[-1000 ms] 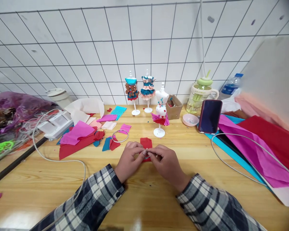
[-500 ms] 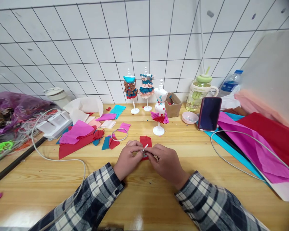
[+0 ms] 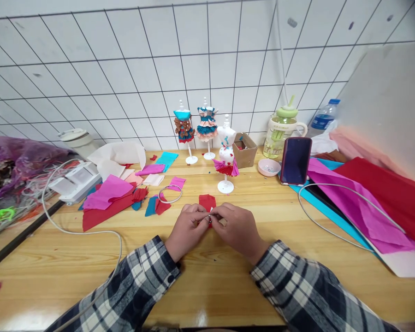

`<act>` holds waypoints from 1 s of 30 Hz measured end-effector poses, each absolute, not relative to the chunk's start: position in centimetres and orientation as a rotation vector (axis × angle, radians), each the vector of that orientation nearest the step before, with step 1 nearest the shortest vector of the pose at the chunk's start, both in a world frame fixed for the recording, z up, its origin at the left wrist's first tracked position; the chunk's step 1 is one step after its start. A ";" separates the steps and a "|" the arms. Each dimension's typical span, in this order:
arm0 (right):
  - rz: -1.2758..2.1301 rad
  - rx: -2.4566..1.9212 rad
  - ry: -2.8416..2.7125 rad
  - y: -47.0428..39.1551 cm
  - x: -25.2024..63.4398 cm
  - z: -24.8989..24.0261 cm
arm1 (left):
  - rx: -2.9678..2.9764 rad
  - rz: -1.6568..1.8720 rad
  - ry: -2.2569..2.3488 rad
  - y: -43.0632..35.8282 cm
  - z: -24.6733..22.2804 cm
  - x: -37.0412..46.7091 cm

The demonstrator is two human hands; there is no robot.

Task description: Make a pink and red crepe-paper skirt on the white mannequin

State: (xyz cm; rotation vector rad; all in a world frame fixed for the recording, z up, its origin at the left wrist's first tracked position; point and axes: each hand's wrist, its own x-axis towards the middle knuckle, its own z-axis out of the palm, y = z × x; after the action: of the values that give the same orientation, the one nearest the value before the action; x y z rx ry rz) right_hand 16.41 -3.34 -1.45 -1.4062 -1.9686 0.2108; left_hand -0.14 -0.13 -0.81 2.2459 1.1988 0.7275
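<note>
Above the wooden table (image 3: 193,295), my left hand (image 3: 188,229) and my right hand (image 3: 240,229) meet fingertip to fingertip. Both are closed in a pinch at one small item, too small to make out; a bit of white shows by the right fingertips. A red paper piece (image 3: 207,201) lies just beyond the fingers and partly under them. Past it stands a white mini dress form (image 3: 226,154) with a pink and red skirt. Two more forms, one in teal and brown (image 3: 184,127), one in teal and peach (image 3: 207,123), stand behind.
Crepe paper scraps (image 3: 107,196) and a metal ring (image 3: 170,194) lie to the left, near a white cable (image 3: 119,249). A cardboard box (image 3: 246,154), a pink bowl (image 3: 269,167), a phone (image 3: 295,160), a green-lidded jug (image 3: 280,133) and coloured paper sheets (image 3: 363,203) are at the right.
The view has shifted slightly. My fingertips have drawn closer together, and the white strip that stuck up between them now shows much less.
</note>
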 end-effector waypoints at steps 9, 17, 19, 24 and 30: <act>0.586 -1.456 -1.630 -2.1 16.5 -1.9 | 2.267 0.822 1.044 -0.2 -0.8 -0.4; 0.671 -1.565 -1.573 -0.8 17.8 -2.7 | 2.230 0.936 0.727 -0.6 -0.4 -0.6; 0.662 -1.557 -1.559 -0.7 17.9 -2.8 | 2.215 0.951 0.718 -0.6 -0.3 -0.6; 0.778 -1.487 -1.307 -0.6 18.7 -2.3 | 2.211 0.961 0.721 -0.5 -0.3 -0.8; 0.343 -1.358 -0.998 2.6 23.7 0.8 | 2.239 0.976 0.780 0.0 -1.5 -0.6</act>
State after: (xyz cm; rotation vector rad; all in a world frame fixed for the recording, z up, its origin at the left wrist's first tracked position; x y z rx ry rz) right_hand 23.73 2.63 0.81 -1.3580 -0.9976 0.3431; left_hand -0.59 -0.04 -1.53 2.2392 0.7798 0.9761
